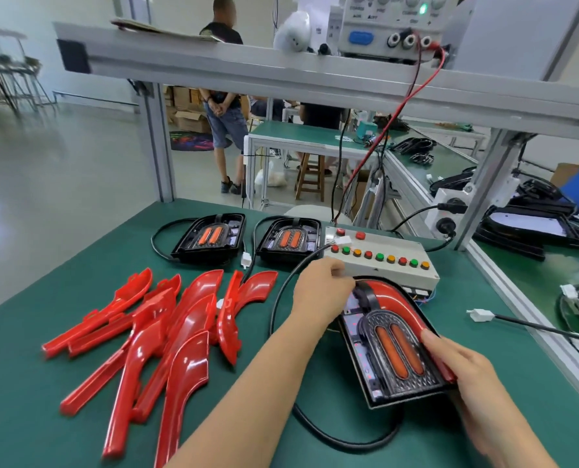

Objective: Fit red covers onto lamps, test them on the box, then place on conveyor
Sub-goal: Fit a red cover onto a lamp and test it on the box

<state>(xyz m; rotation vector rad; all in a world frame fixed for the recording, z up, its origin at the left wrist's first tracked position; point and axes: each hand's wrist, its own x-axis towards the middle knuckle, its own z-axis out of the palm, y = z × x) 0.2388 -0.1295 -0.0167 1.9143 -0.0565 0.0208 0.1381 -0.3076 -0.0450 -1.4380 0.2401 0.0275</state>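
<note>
the lamp [391,346] lies on the green bench before the test box [382,256], its red cover [401,300] seated along the right edge. the right hand [463,369] grips that edge; the left hand [318,288] pinches its top. fitting looks nearly done; next, probably plug in to test.

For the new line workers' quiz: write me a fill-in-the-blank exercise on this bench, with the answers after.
1. The right hand grips the lamp whose cover is coloured ____.
2. Behind the loose covers on the green table, ____ lamps without covers wait.
3. The left hand rests at the lamp's far end, just before the test box with its row of ____.

Missing words: red; two; buttons
</note>
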